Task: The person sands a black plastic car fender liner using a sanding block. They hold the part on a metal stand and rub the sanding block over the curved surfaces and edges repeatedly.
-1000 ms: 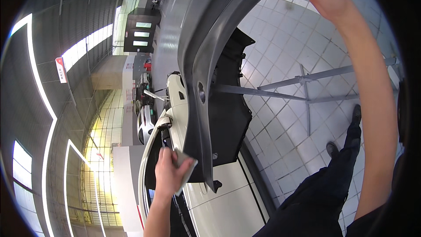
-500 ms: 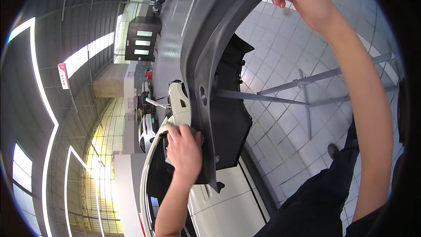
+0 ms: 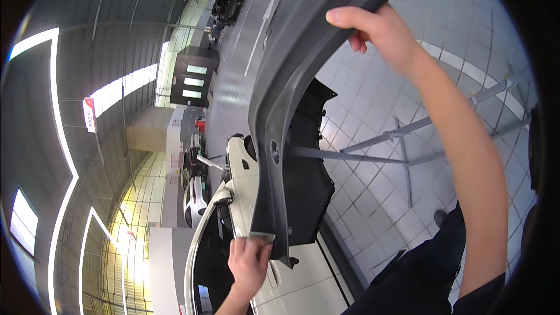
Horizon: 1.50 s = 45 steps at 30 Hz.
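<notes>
A long, curved dark grey car body panel [image 3: 303, 41] runs from the top of the view down to the middle, with an oval hole in its lower part. My right hand [image 3: 382, 32] is closed on its right edge near the top, thumb over the surface and fingers curled behind. Close to the panel's narrow lower end, my left hand [image 3: 249, 263] pinches a thin, flat grey-green pad [image 3: 263, 236] against the left side of the panel. The pad's exact kind is unclear, and the fingers hide part of it.
Grey metal stand legs [image 3: 373, 157] reach across the tiled floor on the right. A black panel [image 3: 309, 181] sits behind the grey one. A cream car [image 3: 291, 274] stands beyond my left hand. Other cars, a dark door [image 3: 192, 79] and lit ceiling strips lie farther left.
My left hand has slid down toward the panel's lower end, and the pad now shows. The right hand and the panel's upper part appear lower in view, as the view has shifted.
</notes>
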{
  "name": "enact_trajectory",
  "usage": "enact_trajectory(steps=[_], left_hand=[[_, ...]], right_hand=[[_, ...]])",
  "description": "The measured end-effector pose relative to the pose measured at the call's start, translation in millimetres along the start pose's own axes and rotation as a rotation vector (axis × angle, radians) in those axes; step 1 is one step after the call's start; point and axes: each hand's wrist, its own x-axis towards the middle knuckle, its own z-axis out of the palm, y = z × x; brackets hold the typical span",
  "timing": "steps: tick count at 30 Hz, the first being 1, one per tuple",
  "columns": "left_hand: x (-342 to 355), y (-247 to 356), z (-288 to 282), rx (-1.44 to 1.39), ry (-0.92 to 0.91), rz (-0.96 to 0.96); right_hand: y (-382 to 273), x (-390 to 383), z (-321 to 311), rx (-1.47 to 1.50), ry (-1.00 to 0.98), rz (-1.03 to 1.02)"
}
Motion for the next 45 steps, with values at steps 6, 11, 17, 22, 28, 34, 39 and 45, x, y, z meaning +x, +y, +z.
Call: enact_trajectory(steps=[6, 11, 17, 22, 28, 34, 39, 45], left_hand=[[138.9, -13.1, 14.4, -0.98, -0.009, -0.391], [210.5, -9.2, 34.5, -1.056, -0.322, -0.501], [217.0, -23.5, 37.2, -0.303, -0.015, 0.281], [227.2, -13.3, 39.7, -0.101, 0.36, 0.684], [209.5, -1.0, 55.1, -0.498, -0.012, -0.142], [215.9, -22.0, 45.6, -1.18, -0.746, -0.687], [197.1, -10.0, 54.8, -1.218, -0.384, -0.501], [205.4, -6.5, 63.8, -0.431, 0.22, 0.25]], right_hand=[[-9.8, -3.2, 1.5, 0.027, 0.005, 0.028], [-16.7, -5.9, 1.4, 0.046, -0.006, 0.055], [-23.4, -7.5, 4.9, 0.111, 0.037, 0.118], [-23.9, -3.8, 2.6, 0.127, 0.029, 0.103], [-15.9, 1.1, 4.3, 0.149, 0.063, 0.122], [-17.4, -5.8, -2.7, 0.066, 0.022, 0.123], [-7.0, -5.2, 0.6, 0.141, 0.055, 0.156], [6.3, -1.4, -2.6, 0.203, 0.015, 0.173]])
